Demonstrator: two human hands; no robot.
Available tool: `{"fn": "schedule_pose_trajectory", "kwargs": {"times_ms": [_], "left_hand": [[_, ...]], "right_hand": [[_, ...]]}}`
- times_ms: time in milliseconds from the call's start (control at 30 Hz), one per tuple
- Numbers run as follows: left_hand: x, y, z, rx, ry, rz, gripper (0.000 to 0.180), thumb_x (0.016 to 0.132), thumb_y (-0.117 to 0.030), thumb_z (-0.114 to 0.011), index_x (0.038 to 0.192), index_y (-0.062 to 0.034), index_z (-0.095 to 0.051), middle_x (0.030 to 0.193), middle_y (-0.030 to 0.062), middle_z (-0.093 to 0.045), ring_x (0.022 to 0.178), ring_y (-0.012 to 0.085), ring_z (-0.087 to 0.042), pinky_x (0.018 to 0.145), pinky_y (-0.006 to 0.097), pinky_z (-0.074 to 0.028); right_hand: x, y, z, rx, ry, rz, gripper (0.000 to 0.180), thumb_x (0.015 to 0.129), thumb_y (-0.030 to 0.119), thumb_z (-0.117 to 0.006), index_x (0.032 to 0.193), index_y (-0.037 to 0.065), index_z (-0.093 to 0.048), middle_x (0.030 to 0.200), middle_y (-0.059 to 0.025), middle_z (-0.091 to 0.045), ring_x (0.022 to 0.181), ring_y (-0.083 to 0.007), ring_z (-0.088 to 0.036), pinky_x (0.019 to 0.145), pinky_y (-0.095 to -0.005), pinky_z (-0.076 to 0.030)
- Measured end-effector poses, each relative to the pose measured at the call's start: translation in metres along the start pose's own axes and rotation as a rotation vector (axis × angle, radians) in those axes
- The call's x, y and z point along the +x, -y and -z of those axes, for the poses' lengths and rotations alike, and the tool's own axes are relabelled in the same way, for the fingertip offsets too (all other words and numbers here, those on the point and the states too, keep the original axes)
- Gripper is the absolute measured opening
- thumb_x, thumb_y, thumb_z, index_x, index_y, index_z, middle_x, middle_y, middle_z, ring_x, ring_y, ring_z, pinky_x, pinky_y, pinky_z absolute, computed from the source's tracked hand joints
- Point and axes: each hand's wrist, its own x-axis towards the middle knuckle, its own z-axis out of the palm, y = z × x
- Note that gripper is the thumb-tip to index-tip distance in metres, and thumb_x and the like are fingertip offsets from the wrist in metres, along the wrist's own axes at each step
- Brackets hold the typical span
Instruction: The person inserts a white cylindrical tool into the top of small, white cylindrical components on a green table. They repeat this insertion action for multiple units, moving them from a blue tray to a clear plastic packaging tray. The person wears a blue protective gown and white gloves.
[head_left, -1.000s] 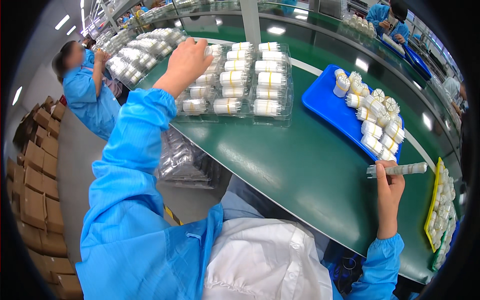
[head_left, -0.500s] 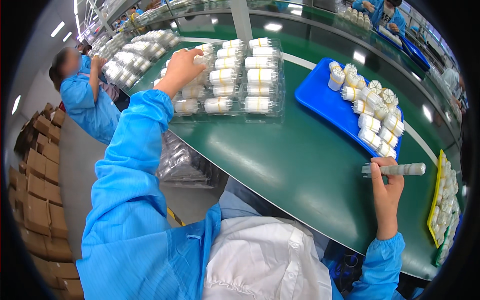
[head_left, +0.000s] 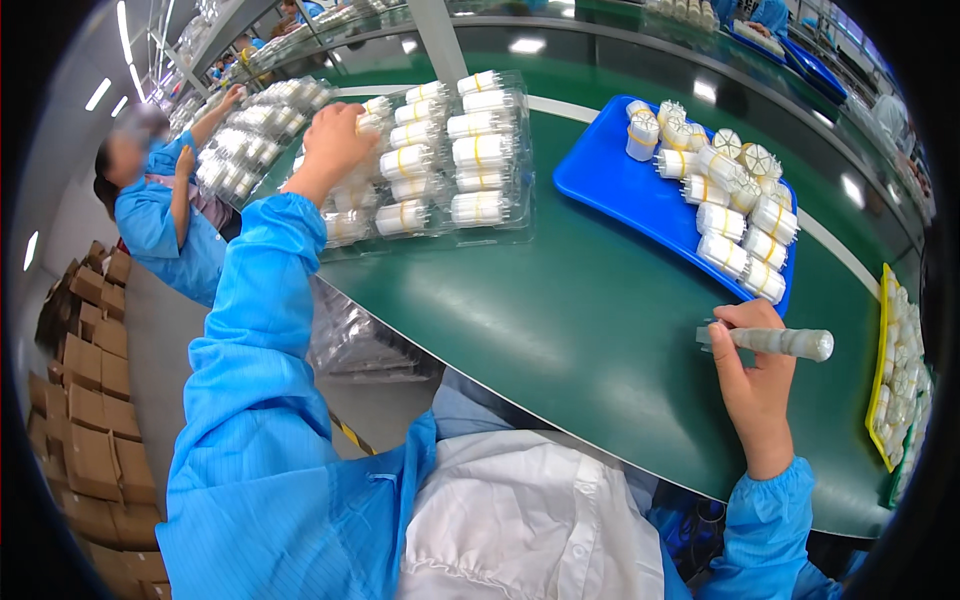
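Observation:
My left hand [head_left: 335,148] is over the left part of a clear plastic tray [head_left: 519,236] that holds rows of white cylinders [head_left: 482,152] with yellow bands. Its fingers are bent and closed at a white cylinder [head_left: 372,122], which they partly hide. Low over the green table, my right hand [head_left: 757,385] grips a pen-like tool [head_left: 800,344], pale and wrapped, with its thick end pointing right. Just beyond that hand is a blue tray [head_left: 628,205] with a pile of similar banded white cylinders [head_left: 742,180], some standing on end.
A yellow tray [head_left: 874,405] of white parts lies at the far right edge. More filled clear trays [head_left: 250,140] stand at the far left, beside a co-worker in blue [head_left: 165,225]. Cardboard boxes [head_left: 95,400] are stacked on the floor. A metal post [head_left: 436,40] rises behind my tray.
The whole view has shifted a little, so the trays appear further left. Both my hands keep about the same poses. The co-worker at left has stretched an arm out toward the trays.

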Motion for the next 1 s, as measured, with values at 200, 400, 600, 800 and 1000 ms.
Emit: {"fn": "schedule_pose_trajectory", "kwargs": {"times_ms": [200, 400, 600, 800, 1000], "left_hand": [[0.061, -0.067, 0.030, -0.493, -0.239, -0.068, 0.041, 0.097, -0.040, -0.057, 0.113, -0.0043, -0.072, 0.113, 0.0219, -0.069, 0.111, 0.0396, -0.062, 0.097, 0.048, -0.047], [0.046, -0.249, 0.046, -0.734, -0.051, -0.522, 0.039, 0.095, -0.031, -0.063, 0.122, -0.0024, -0.064, 0.125, 0.0188, -0.062, 0.118, 0.0350, -0.059, 0.102, 0.042, -0.046], [0.029, -0.340, 0.022, -0.602, 0.165, -0.526, 0.049, 0.091, -0.018, -0.060, 0.136, -0.0032, -0.050, 0.121, 0.0256, -0.058, 0.113, 0.0438, -0.058, 0.099, 0.049, -0.048], [0.013, -0.326, 0.048, -0.617, -0.057, -0.566, 0.038, 0.085, -0.011, -0.069, 0.122, -0.0038, -0.062, 0.109, 0.0188, -0.060, 0.101, 0.0401, -0.060, 0.088, 0.049, -0.050], [-0.054, -0.308, 0.143, -1.015, 0.004, -0.764, 0.037, 0.079, -0.007, -0.076, 0.114, -0.0054, -0.068, 0.101, 0.0113, -0.061, 0.092, 0.0261, -0.063, 0.078, 0.035, -0.052]], "right_hand": [[0.000, -0.003, 0.002, -0.104, 0.008, 0.111, 0.014, 0.083, 0.006, -0.076, 0.093, 0.000, -0.068, 0.082, -0.0116, -0.063, 0.072, -0.0258, -0.062, 0.063, -0.0364, -0.049], [0.007, -0.014, -0.004, -0.170, 0.018, 0.181, 0.014, 0.081, 0.011, -0.078, 0.087, 0.005, -0.067, 0.078, -0.0095, -0.061, 0.070, -0.0299, -0.062, 0.062, -0.0403, -0.049], [0.005, -0.017, -0.003, -0.155, 0.023, 0.087, 0.015, 0.082, 0.016, -0.077, 0.083, 0.006, -0.066, 0.080, -0.0100, -0.061, 0.073, -0.0310, -0.062, 0.064, -0.0413, -0.050], [0.003, -0.022, 0.000, -0.128, 0.048, 0.041, 0.022, 0.085, 0.020, -0.075, 0.078, 0.004, -0.060, 0.081, -0.0112, -0.056, 0.077, -0.0320, -0.059, 0.067, -0.0438, -0.048], [0.003, -0.024, 0.006, -0.010, -0.038, -0.100, 0.022, 0.089, 0.023, -0.073, 0.084, 0.003, -0.066, 0.080, -0.0107, -0.064, 0.072, -0.0278, -0.064, 0.064, -0.0404, -0.050]]}}
